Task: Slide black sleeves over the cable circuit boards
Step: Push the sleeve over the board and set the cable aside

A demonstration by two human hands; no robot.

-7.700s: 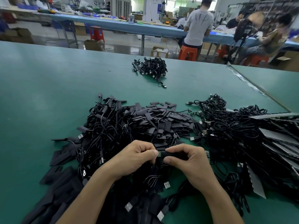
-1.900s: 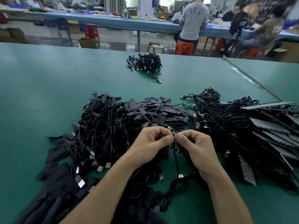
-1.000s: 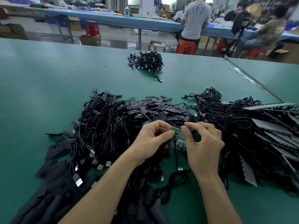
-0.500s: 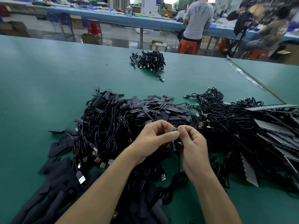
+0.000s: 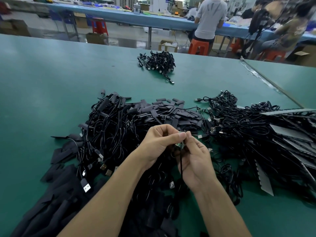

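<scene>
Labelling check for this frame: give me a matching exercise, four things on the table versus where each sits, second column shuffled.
Things:
1 circuit board
2 small cable bundle
3 sleeve pile
4 grey strips

Places:
a far centre of the table, alone
b right side, among tangled cables
c pinched between left hand and right hand
d just beyond the hands

Pairs: 1-c, 2-a, 3-d, 4-b

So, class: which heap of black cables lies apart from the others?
The small heap far across the green table; the left heap and right heap lie close together, nearer.
</scene>
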